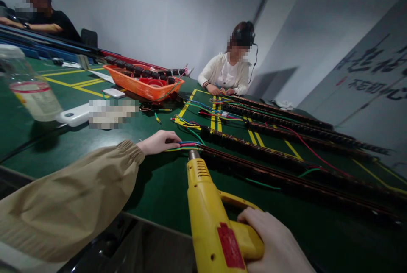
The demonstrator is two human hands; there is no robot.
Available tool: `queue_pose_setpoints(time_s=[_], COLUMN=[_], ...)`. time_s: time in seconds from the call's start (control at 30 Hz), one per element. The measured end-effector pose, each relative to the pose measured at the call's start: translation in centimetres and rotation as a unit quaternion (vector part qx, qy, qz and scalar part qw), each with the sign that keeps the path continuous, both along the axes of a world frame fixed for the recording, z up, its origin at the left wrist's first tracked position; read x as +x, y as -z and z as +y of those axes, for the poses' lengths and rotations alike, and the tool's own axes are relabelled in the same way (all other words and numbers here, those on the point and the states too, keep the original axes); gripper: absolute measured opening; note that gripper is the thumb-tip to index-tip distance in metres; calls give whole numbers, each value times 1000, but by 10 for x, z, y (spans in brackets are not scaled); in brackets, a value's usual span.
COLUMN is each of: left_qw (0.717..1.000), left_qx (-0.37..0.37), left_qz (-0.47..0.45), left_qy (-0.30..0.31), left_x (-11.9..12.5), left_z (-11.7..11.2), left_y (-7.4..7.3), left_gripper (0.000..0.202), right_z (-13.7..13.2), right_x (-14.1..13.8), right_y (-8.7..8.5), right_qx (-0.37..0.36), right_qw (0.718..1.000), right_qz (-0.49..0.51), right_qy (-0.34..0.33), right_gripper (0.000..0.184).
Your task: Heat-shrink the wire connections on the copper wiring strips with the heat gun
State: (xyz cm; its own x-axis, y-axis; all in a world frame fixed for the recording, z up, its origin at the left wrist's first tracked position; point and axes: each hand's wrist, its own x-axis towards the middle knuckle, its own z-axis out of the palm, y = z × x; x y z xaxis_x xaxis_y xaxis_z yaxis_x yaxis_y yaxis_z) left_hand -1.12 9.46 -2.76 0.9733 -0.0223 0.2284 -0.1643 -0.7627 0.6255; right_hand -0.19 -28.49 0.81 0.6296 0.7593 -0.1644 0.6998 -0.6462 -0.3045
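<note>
My left hand is closed on a bundle of coloured wires, red, blue, green and yellow, at the end of the nearest long dark strip. A yellow heat gun is gripped by its handle in my right hand. Its metal nozzle points at the wires, right beside them; whether it touches them I cannot tell. Another strip's wire ends, with yellow and blue leads, lie just beyond my left hand.
More long strips run across the green table to the right. An orange basket holds dark parts and a red roll. A bottle and a white device stand at left. One co-worker sits opposite, another far left.
</note>
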Motion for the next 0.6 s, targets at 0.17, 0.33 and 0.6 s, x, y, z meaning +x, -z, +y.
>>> queue_pose_setpoints(time_s=[0.17,0.33,0.6], left_qw=[985,970,976], left_qx=[108,61,-71], left_qz=[-38,164,179], left_qy=[-125,-169,-102], left_x=[-15,-48,-62], left_z=[33,67,79], left_y=[-14,-19,-7], left_gripper=[49,56,60], right_z=[-4,-24,-21], right_x=[0,8,14], right_y=[3,7,16], right_qx=[12,153,168], right_qw=[1000,985,976], right_qz=[1,65,-98], right_qy=[-9,-56,-96], right_gripper=[35,41,72])
